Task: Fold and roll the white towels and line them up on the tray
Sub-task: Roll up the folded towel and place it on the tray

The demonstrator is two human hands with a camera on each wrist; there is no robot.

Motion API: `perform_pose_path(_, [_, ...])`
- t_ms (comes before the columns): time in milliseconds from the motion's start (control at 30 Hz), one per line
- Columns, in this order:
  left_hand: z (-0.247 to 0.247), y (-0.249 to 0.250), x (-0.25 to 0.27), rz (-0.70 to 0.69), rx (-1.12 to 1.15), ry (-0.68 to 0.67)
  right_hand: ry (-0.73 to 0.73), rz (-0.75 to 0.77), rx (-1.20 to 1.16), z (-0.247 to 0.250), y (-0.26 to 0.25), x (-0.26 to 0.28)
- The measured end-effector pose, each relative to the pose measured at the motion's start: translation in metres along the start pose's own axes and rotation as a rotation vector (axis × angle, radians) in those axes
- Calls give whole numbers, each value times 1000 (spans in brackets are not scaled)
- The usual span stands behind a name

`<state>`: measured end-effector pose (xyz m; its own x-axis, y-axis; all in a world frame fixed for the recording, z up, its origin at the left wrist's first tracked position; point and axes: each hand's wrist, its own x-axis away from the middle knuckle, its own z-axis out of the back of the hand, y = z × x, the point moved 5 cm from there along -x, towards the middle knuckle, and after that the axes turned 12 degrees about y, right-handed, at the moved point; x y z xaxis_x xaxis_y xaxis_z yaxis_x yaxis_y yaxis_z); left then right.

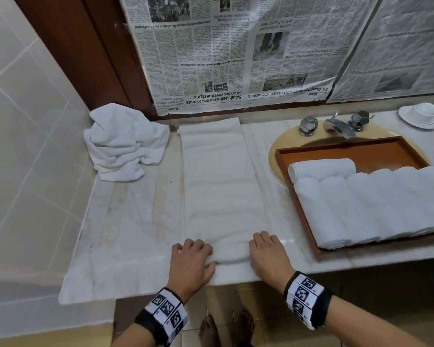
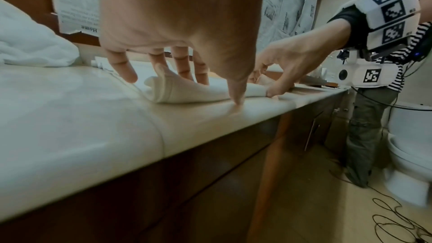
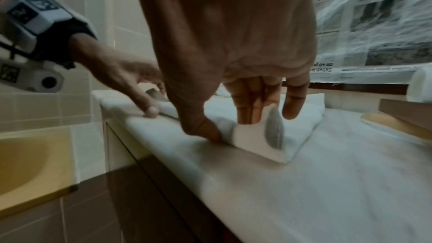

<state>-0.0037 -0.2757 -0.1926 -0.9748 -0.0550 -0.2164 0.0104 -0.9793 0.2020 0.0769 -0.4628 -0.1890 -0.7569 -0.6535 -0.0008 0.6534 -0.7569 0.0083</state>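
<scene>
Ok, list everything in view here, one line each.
folded towel: one, white, flat on the counter, near end rolled
crumpled towel: one, white, counter's back left corner
rolled towels: about six, white, on the tray
tray: one, brown, over the sink
sink: one, tan, right of the folded towel
tap: one, chrome, behind the sink
cup and saucer: one, white, far right
newspaper: several sheets, on the wall
counter: one, pale marble
hands: left hand and right hand, rolling the towel's near end
</scene>
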Motion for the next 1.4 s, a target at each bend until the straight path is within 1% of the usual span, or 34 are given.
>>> perform_pose_path(67, [-2, 0, -5, 39, 10, -35, 31, -1, -36, 5, 2, -2])
perform_pose_path(100, [-1, -2, -7, 60, 22, -44, 32, -14, -102, 8, 5, -3])
perform_pose_path(167, [0, -8, -11, 126, 76, -57, 5, -110, -282, 8, 18, -8])
perform_pose_path(233, [3, -18, -16, 237, 154, -107, 19, -186, -470, 8, 31, -13])
perform_pose_path(367, [10, -38, -25, 453, 346, -103, 60, -292, -730, 3, 56, -14])
perform_pose_path(400, [9, -42, -25, 496, 383, -93, 95, -302, -761, 2, 60, -13])
perform_pose_path(467, [3, -45, -25, 543, 425, -78, 185, -244, -713, 3, 61, -11])
perform_pose_path(500, [1, -44, -25, 536, 422, -74, 214, -194, -657, 1, 58, -10])
perform_pose_path(567, [-1, -41, -23, 503, 373, -49, 218, -117, -487, -5, 51, -8])
perform_pose_path(633, [0, -40, -22, 464, 250, 10, 261, -50, -329, -4, 47, -8])
perform_pose_path(700, [2, -33, -24, 335, 141, 78, 290, 12, -238, 3, 42, -7])
perform_pose_path(767, [1, -22, -22, 209, 129, 88, 242, 56, -187, 3, 36, -7])
perform_pose_path(800, [-1, -17, -20, 183, 147, 68, 205, 58, -163, 2, 34, -7])
perform_pose_path(867, [-2, -13, -15, 184, 171, 23, 157, 33, -150, -1, 31, -10])
perform_pose_path(967, [-1, -14, -10, 125, 110, -17, 142, -8, -243, -3, 34, -16])
perform_pose_path(1000, [0, -16, -11, 131, 110, -26, 148, -41, -307, -3, 38, -18])
perform_pose_path(1100, [2, -19, -18, 160, 92, -67, 108, -138, -483, -2, 50, -21])
perform_pose_path(1167, [4, -22, -22, 218, 108, -109, 65, -196, -571, -2, 55, -23])
perform_pose_path(1233, [6, -32, -21, 342, 245, -177, 38, -233, -645, -5, 60, -22])
perform_pose_path(1300, [9, -42, -22, 446, 437, -184, 37, -229, -714, -6, 64, -19])
perform_pose_path(1333, [11, -46, -23, 463, 496, -177, 52, -215, -743, -7, 67, -18])
perform_pose_path(1400, [13, -53, -24, 493, 532, -185, 105, -178, -787, -5, 70, -15])
